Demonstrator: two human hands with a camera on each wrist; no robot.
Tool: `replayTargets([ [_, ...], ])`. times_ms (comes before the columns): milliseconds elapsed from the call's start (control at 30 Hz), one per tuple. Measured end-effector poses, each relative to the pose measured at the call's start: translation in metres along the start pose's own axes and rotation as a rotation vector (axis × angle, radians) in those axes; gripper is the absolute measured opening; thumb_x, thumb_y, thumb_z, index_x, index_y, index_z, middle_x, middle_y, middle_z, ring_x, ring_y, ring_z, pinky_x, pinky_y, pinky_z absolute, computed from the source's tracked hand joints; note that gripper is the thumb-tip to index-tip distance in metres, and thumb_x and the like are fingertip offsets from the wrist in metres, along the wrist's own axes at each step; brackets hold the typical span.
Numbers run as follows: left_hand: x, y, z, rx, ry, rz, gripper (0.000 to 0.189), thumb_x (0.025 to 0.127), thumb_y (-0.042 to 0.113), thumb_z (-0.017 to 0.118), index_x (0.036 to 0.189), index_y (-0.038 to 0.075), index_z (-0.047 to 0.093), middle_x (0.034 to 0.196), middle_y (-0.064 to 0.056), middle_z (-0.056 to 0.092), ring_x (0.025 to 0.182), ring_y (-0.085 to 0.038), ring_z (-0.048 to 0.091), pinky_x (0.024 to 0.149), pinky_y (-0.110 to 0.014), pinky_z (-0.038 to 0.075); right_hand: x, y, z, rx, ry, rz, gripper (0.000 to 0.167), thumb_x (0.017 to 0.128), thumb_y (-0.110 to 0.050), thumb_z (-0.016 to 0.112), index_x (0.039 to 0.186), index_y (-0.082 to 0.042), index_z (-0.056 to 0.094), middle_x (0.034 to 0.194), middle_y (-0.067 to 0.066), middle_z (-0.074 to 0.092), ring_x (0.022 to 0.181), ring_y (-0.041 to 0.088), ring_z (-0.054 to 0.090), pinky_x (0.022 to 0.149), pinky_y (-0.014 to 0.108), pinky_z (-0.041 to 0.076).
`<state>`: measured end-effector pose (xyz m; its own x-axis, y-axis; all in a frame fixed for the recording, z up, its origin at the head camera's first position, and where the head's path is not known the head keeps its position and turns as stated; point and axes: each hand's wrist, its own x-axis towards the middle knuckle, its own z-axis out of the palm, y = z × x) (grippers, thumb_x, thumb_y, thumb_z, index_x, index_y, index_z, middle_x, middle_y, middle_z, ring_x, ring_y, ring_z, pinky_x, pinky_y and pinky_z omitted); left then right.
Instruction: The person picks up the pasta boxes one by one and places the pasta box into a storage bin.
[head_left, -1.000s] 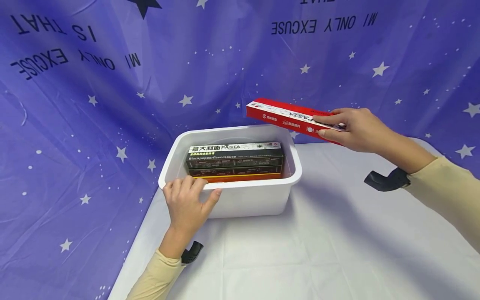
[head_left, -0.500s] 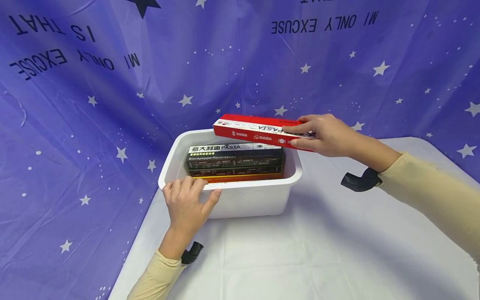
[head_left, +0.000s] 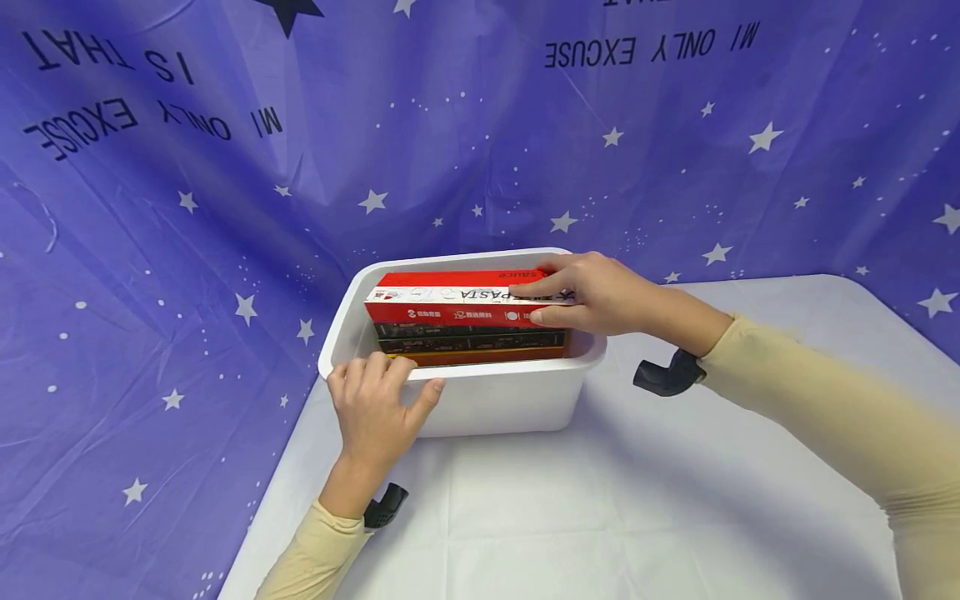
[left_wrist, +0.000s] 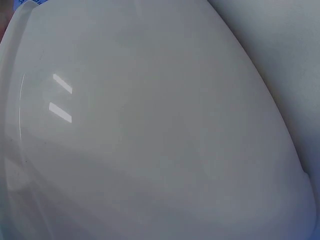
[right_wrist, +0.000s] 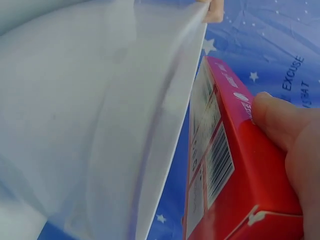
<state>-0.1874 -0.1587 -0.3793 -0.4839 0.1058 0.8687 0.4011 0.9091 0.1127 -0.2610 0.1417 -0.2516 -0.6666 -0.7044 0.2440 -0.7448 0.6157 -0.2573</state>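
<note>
My right hand (head_left: 600, 293) grips the right end of a red pasta box (head_left: 442, 313), thumb on the near side and fingers over the top. The box lies lengthwise across the mouth of a white plastic bin (head_left: 495, 400), overlapping the black boxes inside in the head view. In the right wrist view the red box (right_wrist: 250, 165) shows a barcode side close to the bin's rim (right_wrist: 172, 120). My left hand (head_left: 375, 408) holds the bin's near rim at the left corner, fingers hooked over it and thumb outside. The left wrist view is filled by the bin's wall (left_wrist: 150, 120).
Inside the bin stand black pasta boxes (head_left: 480, 342) and an orange box (head_left: 487, 357) near the front wall. The bin sits on a white-covered table (head_left: 600, 517). Behind and to the left hangs a purple star-printed cloth (head_left: 480, 125).
My right hand has carried the red pasta box left and down, from the bin's right side to over its opening. The left hand and the bin have stayed in place.
</note>
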Motion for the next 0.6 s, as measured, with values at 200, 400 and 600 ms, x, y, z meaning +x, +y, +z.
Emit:
replayTargets([
  [200, 0.0, 0.0, 0.0, 0.002, -0.016, -0.009, 0.071, 0.099, 0.071, 0.039, 0.083, 0.007, 0.067, 0.079, -0.015, 0.063, 0.077, -0.037, 0.053, 0.085, -0.058, 0.035, 0.01, -0.01, 0.01, -0.014, -0.061, -0.029, 0.044, 0.093, -0.037, 0.074, 0.135, -0.028, 0.067, 0.141, 0.017, 0.061, 0.126, 0.034, 0.062, 0.098, 0.054, 0.053],
  [400, -0.001, 0.0, 0.0, 0.002, 0.002, -0.001, 0.069, 0.099, 0.069, 0.04, 0.081, 0.007, 0.064, 0.077, -0.014, 0.062, 0.075, -0.038, 0.052, 0.084, -0.057, 0.035, 0.016, -0.014, 0.022, -0.04, -0.116, -0.081, 0.042, 0.093, -0.034, 0.073, 0.134, -0.031, 0.067, 0.139, 0.019, 0.063, 0.126, 0.033, 0.063, 0.099, 0.051, 0.053],
  [600, 0.001, 0.0, 0.001, -0.003, 0.047, 0.016, 0.069, 0.099, 0.069, 0.041, 0.078, 0.007, 0.063, 0.073, -0.014, 0.058, 0.072, -0.037, 0.05, 0.081, -0.056, 0.034, 0.021, -0.016, 0.029, -0.086, -0.112, -0.13, 0.039, 0.092, -0.033, 0.073, 0.132, -0.031, 0.069, 0.13, 0.014, 0.069, 0.115, 0.026, 0.067, 0.094, 0.046, 0.053],
])
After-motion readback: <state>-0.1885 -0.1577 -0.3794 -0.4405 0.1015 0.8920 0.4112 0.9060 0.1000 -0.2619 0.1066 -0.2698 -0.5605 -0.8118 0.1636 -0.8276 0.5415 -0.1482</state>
